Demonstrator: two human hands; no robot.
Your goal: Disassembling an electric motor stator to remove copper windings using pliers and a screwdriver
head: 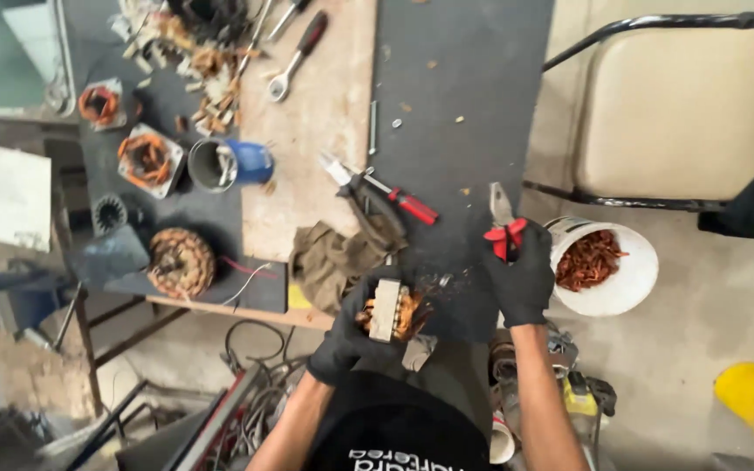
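The desk, part dark mat and part bare board, fills the upper half. At four o'clock of it stands a white bucket of coppery scrap. At six o'clock, over the desk's near edge, the left hand, black-gloved, has its grip closed around a small transformer: pale grey core, orange-brown copper windings bulging beside it. At three o'clock of that, the right hand grips red-handled pliers, jaws pointing up.

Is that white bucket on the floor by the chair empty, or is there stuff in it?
Not empty. The white plastic bucket stands upright beside the right hand and holds a loose pile of reddish-brown copper wire scraps, well below its rim.
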